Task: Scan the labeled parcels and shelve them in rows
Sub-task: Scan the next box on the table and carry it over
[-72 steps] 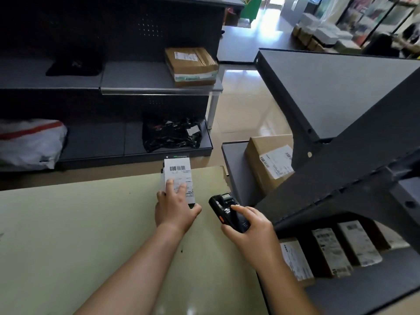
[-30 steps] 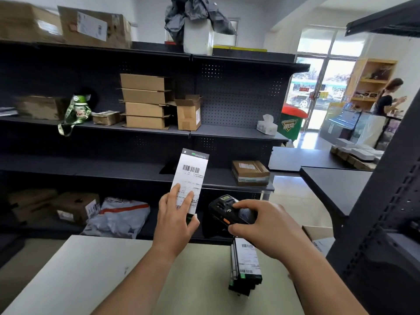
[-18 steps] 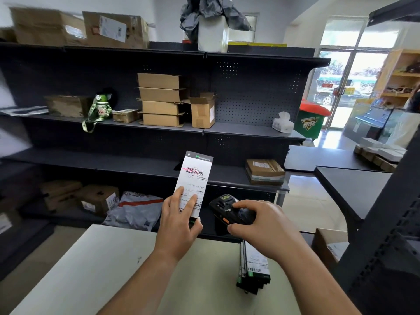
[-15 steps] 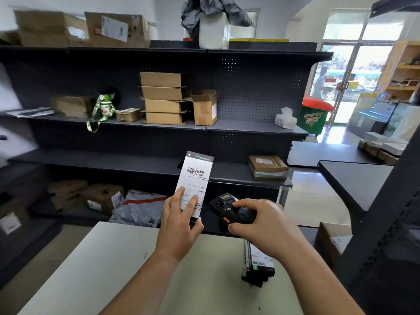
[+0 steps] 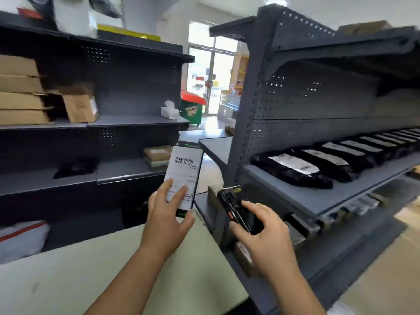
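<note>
While left hand (image 5: pixel 167 223) pinches labeled parcel (image 5: pixel 185 169) by lower end, rest upright above grip, right hand (image 5: pixel 266 233) clasps scanner (image 5: pixel 234 208).

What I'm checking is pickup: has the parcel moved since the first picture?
Yes: upward. The left hand holds the parcel upright, above the table it rested on.

White barcoded parcel (image 5: pixel 184 176), black scanner (image 5: pixel 238 212), dark grey pegboard shelves (image 5: pixel 306 105), pale green table (image 5: pixel 95 273), brown boxes (image 5: pixel 20 92).
</note>
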Demonstrator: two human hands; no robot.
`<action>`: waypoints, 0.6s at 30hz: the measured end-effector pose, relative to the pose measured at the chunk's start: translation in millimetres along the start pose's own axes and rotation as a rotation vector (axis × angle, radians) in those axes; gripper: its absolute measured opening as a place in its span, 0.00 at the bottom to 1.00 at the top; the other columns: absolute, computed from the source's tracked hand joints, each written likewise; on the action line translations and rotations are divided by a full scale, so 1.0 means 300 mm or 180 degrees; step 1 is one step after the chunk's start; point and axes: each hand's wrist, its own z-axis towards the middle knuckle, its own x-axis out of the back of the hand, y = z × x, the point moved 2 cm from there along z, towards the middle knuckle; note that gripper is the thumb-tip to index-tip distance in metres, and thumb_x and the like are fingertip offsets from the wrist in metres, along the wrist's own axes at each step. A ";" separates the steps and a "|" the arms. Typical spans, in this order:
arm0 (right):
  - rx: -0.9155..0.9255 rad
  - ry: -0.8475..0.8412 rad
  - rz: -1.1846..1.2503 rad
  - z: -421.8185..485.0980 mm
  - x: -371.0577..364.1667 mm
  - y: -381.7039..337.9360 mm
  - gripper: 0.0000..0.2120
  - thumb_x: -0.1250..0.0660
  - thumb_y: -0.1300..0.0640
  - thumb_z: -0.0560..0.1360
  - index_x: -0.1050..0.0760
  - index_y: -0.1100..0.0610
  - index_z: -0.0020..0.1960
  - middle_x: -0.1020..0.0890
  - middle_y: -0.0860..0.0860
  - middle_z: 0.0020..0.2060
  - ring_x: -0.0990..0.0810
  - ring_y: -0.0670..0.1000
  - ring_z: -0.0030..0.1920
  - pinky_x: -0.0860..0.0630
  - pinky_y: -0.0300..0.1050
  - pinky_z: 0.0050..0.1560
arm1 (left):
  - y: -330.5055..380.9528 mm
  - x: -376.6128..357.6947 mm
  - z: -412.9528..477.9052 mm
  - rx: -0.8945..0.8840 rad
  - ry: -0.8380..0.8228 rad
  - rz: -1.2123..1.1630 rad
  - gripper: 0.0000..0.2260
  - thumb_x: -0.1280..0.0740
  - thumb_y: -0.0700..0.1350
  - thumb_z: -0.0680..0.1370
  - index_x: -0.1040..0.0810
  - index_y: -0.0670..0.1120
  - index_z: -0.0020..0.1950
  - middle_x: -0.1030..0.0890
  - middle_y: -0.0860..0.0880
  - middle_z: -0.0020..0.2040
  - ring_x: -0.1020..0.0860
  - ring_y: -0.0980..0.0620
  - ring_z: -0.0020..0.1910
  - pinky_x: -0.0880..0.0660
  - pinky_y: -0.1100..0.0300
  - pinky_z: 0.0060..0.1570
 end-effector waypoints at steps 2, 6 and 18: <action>-0.0104 0.0212 -0.0074 -0.054 0.147 0.062 0.23 0.25 0.44 0.67 0.22 0.41 0.62 0.23 0.37 0.59 0.26 0.39 0.60 0.28 0.40 0.60 | 0.146 -0.078 -0.017 -0.0343 -0.0185 -0.0120 0.24 0.27 0.48 0.73 0.26 0.51 0.69 0.39 0.53 0.75 0.39 0.48 0.71 0.32 0.52 0.64; -0.0295 0.0732 -0.0184 -0.156 0.447 0.228 0.24 0.25 0.41 0.66 0.22 0.41 0.62 0.22 0.39 0.59 0.25 0.42 0.61 0.26 0.45 0.62 | 0.456 -0.259 -0.068 -0.0882 -0.0479 -0.0302 0.24 0.31 0.51 0.74 0.27 0.51 0.70 0.39 0.52 0.75 0.37 0.45 0.71 0.34 0.48 0.68; -0.1048 0.1622 -0.0400 -0.370 1.316 0.858 0.23 0.23 0.47 0.67 0.21 0.44 0.62 0.22 0.41 0.52 0.22 0.44 0.53 0.25 0.41 0.55 | 1.429 -0.996 -0.271 -0.1719 -0.1178 -0.1047 0.25 0.34 0.54 0.73 0.25 0.49 0.69 0.38 0.48 0.75 0.36 0.43 0.68 0.36 0.53 0.65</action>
